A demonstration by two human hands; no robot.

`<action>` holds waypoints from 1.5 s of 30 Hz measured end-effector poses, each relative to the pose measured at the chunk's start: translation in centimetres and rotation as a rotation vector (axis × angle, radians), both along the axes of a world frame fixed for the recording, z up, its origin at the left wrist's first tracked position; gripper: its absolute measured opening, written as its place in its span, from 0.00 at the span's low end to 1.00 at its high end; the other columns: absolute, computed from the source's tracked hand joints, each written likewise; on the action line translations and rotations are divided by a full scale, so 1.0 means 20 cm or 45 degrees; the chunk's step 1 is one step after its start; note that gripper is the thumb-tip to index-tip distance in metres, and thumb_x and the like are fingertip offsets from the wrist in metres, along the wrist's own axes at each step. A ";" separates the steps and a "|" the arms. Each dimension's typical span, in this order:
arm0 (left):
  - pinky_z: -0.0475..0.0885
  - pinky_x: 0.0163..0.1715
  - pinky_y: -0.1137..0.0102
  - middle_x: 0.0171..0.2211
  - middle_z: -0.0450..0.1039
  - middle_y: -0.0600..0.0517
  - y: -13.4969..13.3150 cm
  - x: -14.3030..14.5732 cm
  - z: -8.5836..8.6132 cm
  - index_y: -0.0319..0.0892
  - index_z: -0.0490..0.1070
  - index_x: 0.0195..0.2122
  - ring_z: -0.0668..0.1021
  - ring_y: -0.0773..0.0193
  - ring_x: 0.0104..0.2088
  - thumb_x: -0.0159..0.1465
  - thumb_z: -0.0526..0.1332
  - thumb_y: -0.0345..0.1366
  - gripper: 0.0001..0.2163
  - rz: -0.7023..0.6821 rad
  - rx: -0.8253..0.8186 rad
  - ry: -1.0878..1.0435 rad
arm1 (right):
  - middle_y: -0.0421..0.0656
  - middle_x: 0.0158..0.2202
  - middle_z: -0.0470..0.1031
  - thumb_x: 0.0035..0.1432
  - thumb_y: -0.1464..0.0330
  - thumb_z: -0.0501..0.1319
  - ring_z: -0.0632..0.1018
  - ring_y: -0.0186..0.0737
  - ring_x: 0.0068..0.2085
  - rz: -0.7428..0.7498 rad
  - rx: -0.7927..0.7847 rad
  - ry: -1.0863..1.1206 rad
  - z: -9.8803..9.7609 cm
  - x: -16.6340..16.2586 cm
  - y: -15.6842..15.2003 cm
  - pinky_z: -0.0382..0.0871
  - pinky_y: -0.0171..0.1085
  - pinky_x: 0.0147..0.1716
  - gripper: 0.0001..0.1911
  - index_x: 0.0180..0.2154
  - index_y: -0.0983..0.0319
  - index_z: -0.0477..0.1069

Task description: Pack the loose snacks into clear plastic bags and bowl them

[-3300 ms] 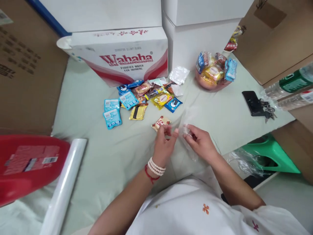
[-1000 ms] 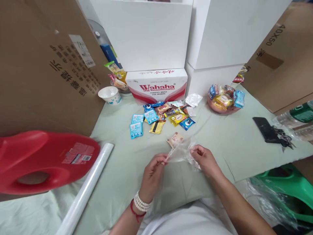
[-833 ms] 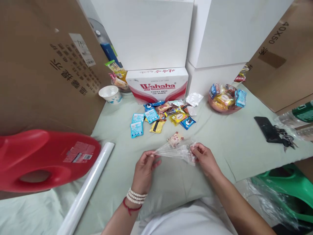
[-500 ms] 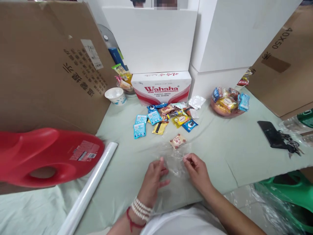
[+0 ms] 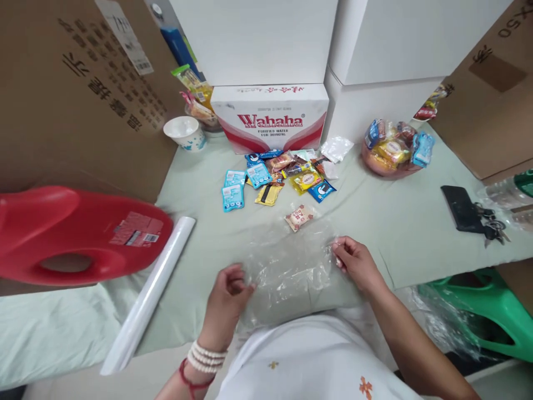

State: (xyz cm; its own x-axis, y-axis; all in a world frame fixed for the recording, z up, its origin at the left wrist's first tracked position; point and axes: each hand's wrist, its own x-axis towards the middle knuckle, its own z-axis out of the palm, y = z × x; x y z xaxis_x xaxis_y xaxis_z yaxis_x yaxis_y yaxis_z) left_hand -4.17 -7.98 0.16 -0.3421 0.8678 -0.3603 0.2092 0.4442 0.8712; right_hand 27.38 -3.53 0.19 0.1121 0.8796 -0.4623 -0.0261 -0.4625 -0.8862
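A clear plastic bag (image 5: 291, 272) is spread between my two hands, low over the front of the cloth-covered table. My left hand (image 5: 229, 289) pinches its left edge, fingers curled. At the bag's right edge, my right hand (image 5: 352, 258) grips the film between thumb and fingers. Just beyond the bag lies a small beige snack packet (image 5: 298, 216). Farther back is a loose pile of wrapped snacks, with light-blue packets (image 5: 232, 197), a yellow packet (image 5: 306, 179) and a dark-blue packet (image 5: 322, 191).
A Wahaha carton (image 5: 270, 119) stands behind the pile. A snack-filled bowl (image 5: 385, 166) sits back right, a paper cup (image 5: 185, 133) back left. At left are a red jug (image 5: 83, 222) and a white roll (image 5: 154, 289); at right, a black case with keys (image 5: 462, 208).
My hands have moved apart, left and right, stretching the crumpled bag out wide between them. The head view has tipped downward.
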 end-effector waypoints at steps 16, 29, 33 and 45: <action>0.42 0.68 0.35 0.74 0.53 0.40 0.37 0.19 -0.15 0.52 0.60 0.71 0.56 0.41 0.74 0.70 0.58 0.41 0.28 -1.348 0.561 1.080 | 0.37 0.24 0.70 0.51 0.57 0.69 0.65 0.33 0.25 0.718 0.098 -0.470 0.05 0.44 0.31 0.58 0.34 0.27 0.15 0.34 0.62 0.79; 0.56 0.69 0.56 0.60 0.77 0.48 0.13 0.17 0.13 0.50 0.70 0.64 0.72 0.56 0.65 0.71 0.58 0.34 0.21 -1.001 1.099 1.228 | 0.54 0.64 0.71 0.68 0.71 0.59 0.71 0.51 0.65 1.146 1.278 -1.104 0.00 -0.14 -0.10 0.73 0.52 0.60 0.22 0.62 0.62 0.69; 0.46 0.72 0.48 0.71 0.62 0.44 0.36 0.13 -0.04 0.50 0.62 0.70 0.65 0.51 0.70 0.72 0.56 0.45 0.25 -1.413 1.004 1.366 | 0.51 0.69 0.66 0.69 0.64 0.61 0.64 0.49 0.71 1.428 1.128 -1.062 -0.12 0.09 -0.17 0.66 0.50 0.67 0.27 0.67 0.60 0.67; 0.40 0.71 0.38 0.73 0.57 0.45 0.18 0.18 -0.20 0.50 0.60 0.72 0.62 0.47 0.72 0.74 0.52 0.44 0.26 -1.043 0.619 1.444 | 0.49 0.58 0.76 0.69 0.76 0.54 0.74 0.50 0.55 1.410 1.239 -1.528 0.23 -0.21 0.84 0.72 0.45 0.50 0.20 0.58 0.62 0.74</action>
State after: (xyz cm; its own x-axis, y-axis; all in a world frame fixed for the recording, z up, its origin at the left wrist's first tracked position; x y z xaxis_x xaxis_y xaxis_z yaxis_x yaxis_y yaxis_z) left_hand -0.59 -4.32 -3.87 0.3975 0.9078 0.1340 0.9058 -0.4115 0.1007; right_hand 23.13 13.20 4.74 -0.7651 0.6419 0.0508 0.6315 0.7635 -0.1354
